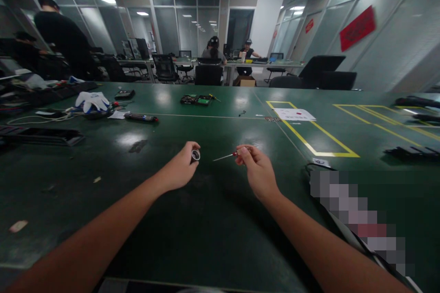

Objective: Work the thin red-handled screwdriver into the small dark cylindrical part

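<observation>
My left hand [182,167] is closed around a short dark cylinder [195,155] with a silvery ring at its open end, which faces me and to the right. Most of its body is hidden by my fingers. In my right hand [257,165] is a thin screwdriver [225,157], gripped by its red handle between thumb and fingers. Its metal shaft points left toward the cylinder, and a gap separates the tip from it. Both hands are above the green tabletop [192,229].
White gloves [92,101], cables and a dark pen-shaped tool [140,117] lie at left. A small open tool case [196,99] sits farther back. White paper [294,114] lies across yellow tape [337,154] at right. People and chairs are beyond the table.
</observation>
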The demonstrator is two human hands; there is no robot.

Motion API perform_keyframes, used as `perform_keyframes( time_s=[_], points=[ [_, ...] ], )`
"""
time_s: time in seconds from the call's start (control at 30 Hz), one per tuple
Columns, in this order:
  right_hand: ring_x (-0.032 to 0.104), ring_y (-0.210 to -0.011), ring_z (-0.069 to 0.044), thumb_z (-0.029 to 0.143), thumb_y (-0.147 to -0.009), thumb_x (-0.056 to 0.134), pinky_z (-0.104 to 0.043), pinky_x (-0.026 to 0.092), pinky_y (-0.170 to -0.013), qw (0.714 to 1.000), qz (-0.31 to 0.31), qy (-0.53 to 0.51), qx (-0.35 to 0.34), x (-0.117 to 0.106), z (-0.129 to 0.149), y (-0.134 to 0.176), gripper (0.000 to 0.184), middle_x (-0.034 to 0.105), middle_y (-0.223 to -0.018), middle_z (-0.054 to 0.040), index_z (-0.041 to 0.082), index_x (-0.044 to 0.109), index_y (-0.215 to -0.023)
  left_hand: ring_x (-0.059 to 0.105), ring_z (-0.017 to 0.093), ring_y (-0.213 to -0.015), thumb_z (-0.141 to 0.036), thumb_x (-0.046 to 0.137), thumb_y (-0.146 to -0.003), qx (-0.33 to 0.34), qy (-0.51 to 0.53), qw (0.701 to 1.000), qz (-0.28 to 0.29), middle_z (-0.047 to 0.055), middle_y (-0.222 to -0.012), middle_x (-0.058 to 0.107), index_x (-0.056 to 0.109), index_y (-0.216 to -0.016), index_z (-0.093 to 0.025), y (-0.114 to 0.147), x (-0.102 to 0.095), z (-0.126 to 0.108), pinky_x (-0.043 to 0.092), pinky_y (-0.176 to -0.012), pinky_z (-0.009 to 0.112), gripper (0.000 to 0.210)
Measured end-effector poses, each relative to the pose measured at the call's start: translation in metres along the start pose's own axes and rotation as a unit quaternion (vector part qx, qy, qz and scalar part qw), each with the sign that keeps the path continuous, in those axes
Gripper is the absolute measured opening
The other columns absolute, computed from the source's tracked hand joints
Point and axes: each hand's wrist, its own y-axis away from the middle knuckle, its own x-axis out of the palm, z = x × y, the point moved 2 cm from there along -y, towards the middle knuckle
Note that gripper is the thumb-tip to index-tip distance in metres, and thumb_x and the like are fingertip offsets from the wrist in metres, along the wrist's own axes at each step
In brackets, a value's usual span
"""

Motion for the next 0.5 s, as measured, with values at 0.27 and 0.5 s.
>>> perform_keyframes(
  time_s=[0.27, 0.5],
  points=[
    [0.067, -0.076, -0.019, 0.048, -0.092, 0.066, -0.036, 0.054, -0.077, 0.998, 0.021, -0.052, 0.009, 0.005, 0.002, 0.005, 0.027, 0.071, -0.083, -0.0033, 0.022, 0.067, -0.097, 0.066, 0.026, -0.106, -0.02, 0.074, -0.082, 0.041, 0.071, 0.996, 0.031, 0.007, -0.116, 0.07, 0.067, -0.117, -0.023, 0.007, 0.021, 0.008, 0.053, -0.096, 0.043, 0.035],
    [0.071, -0.082, -0.02, 0.046, -0.095, 0.063, -0.037, 0.056, -0.081, 0.998, 0.061, 0.01, -0.011, 0.009, 0.002, 0.01, 0.026, 0.074, -0.088, -0.0044, 0.023, 0.066, -0.104, 0.068, 0.026, -0.108, -0.019, 0.077, -0.08, 0.058, 0.085, 0.995, 0.012, 0.007, -0.116, 0.073, 0.071, -0.118, -0.023, 0.007, 0.021, 0.008, 0.051, -0.102, 0.045, 0.038]
  ],
)
